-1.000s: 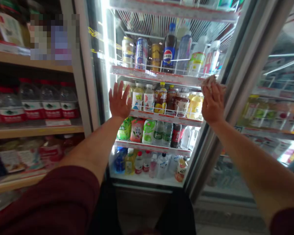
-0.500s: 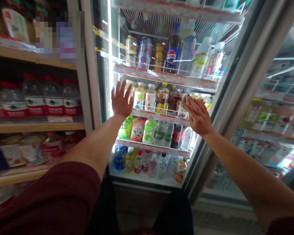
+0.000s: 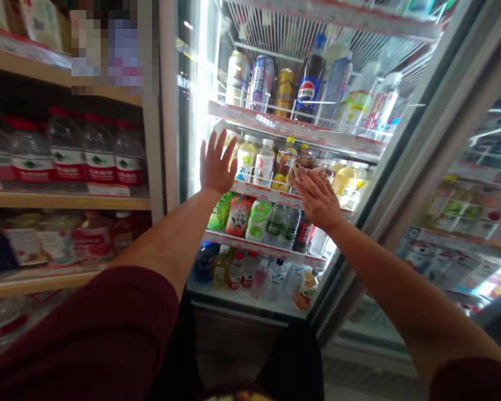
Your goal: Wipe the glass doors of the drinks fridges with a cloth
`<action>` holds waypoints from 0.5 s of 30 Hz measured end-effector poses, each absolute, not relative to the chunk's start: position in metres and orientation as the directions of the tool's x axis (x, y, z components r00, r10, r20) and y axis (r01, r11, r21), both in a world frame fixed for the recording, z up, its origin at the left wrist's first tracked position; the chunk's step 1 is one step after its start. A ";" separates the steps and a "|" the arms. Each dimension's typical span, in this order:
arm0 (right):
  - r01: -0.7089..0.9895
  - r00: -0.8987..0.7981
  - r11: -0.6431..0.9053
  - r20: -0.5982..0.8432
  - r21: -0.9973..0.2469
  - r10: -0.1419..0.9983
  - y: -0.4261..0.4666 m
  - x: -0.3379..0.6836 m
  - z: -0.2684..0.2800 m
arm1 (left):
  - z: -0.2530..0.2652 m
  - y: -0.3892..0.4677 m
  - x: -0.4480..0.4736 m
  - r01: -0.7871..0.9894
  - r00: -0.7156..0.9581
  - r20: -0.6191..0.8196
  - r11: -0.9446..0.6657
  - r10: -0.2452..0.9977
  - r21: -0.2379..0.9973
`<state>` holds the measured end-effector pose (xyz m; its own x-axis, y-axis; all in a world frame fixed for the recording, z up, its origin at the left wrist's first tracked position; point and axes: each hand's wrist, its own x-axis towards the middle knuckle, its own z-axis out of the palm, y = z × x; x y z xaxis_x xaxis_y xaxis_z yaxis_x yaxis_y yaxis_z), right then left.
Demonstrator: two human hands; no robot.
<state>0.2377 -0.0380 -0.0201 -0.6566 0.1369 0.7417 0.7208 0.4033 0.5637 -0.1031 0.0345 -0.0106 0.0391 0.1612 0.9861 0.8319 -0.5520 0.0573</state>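
Observation:
My left hand (image 3: 217, 164) is raised with its fingers spread, flat against or just before the glass door (image 3: 186, 106) of a lit drinks cooler. On the right, my right hand (image 3: 320, 203) presses a light-coloured crumpled cloth (image 3: 297, 172) to the same glass, its fingers stretched over it. Most of the cloth is hidden under the palm. Behind the glass, a row of juice bottles (image 3: 264, 161) stands at hand height. A dark cola bottle (image 3: 310, 83) with a blue cap is on the shelf above.
Wooden shelves at the left carry red-capped water bottles (image 3: 100, 153). The cooler's metal door frame (image 3: 404, 178) slants along the right, with another glass-fronted cooler (image 3: 455, 211) beyond it. Green and red drink bottles (image 3: 259, 220) fill a lower cooler shelf.
My right hand has slid left across the glass with the cloth. My left hand keeps its place on the door, while the whole view has shifted slightly.

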 end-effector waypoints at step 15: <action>0.671 -0.708 0.493 0.676 0.554 0.205 -0.022 0.174 -0.002 | -0.012 0.035 -0.102 0.834 0.055 0.986 -0.550 0.159 0.042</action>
